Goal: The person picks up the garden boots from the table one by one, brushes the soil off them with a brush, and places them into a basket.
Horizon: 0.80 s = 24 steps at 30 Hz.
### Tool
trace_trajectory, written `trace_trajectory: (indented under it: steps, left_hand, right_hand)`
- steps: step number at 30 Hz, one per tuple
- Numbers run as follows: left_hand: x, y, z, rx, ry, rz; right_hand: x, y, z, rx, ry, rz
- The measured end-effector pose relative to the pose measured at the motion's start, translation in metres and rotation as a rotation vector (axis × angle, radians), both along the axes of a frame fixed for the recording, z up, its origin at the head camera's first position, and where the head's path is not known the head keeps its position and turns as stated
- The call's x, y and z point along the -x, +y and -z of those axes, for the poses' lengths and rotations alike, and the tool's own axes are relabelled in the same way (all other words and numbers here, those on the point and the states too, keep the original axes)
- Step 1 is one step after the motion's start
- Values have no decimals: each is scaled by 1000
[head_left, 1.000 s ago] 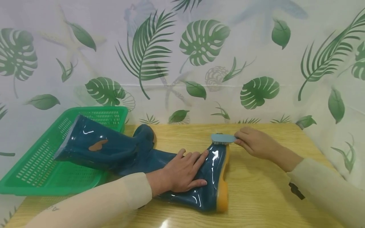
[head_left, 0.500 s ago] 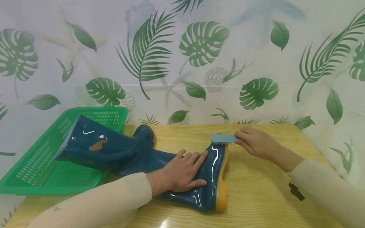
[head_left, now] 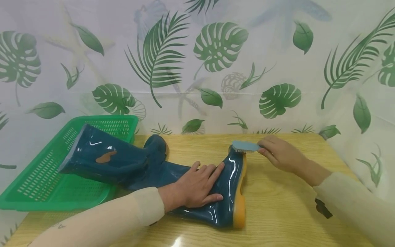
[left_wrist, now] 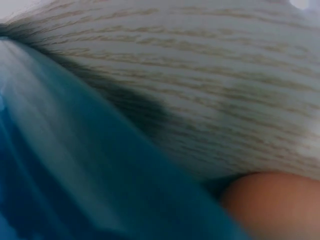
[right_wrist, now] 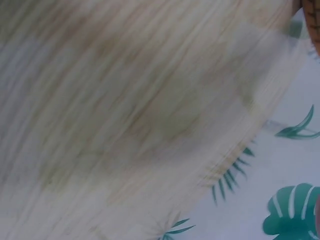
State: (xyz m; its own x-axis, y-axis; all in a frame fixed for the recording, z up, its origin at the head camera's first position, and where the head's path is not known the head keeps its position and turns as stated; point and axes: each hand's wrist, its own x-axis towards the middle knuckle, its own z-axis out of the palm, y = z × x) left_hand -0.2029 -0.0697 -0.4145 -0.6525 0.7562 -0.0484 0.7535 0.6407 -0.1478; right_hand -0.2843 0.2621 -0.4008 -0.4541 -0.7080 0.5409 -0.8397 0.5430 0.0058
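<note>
A: Boots, quick: where, and how far along?

B: Near boot (head_left: 229,187) was laid on its side right of centre, orange sole turned to the right of the frame; bristles of the brush (head_left: 246,146) were set at its toe. Brushing was judged to be mid-way, not finished; how much had been covered couldn't be told. Second boot (head_left: 131,159) was left of centre, shaft laid over the green basket (head_left: 18,207); untouched by the brush at that moment, and whether it had been done couldn't be told

A: Hands?

B: Well apart. Left hand (head_left: 199,188), lower centre: fingers were spread nearly straight and rested on the near boot, not wrapped round it. Right hand (head_left: 282,152), right of centre: brush handle was pinched by thumb and fingers; not confirmed by the right wrist view
</note>
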Motion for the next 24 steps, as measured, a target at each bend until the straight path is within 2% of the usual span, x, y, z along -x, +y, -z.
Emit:
trace_trajectory:
  steps: [3,7,10,15,20,22,24]
  left_hand:
    - [0,0,1,-2,10,9]
    - [0,-1,4,-12,34,23]
    - [1,-1,6,-21,49,34]
    - [1,0,7,-35,57,47]
    - [1,0,6,-28,50,38]
    - [1,0,6,-25,49,34]
    - [1,0,6,-27,48,33]
  right_hand:
    - [-1,-3,-1,27,30,-20]
    - [-1,-5,-2,-1,95,-59]
    - [-1,-2,0,-17,69,-52]
    - [-3,4,2,48,-9,-8]
    - [-1,3,1,-3,47,-52]
    - [-1,2,2,-34,58,-48]
    - [0,2,3,-41,32,-22]
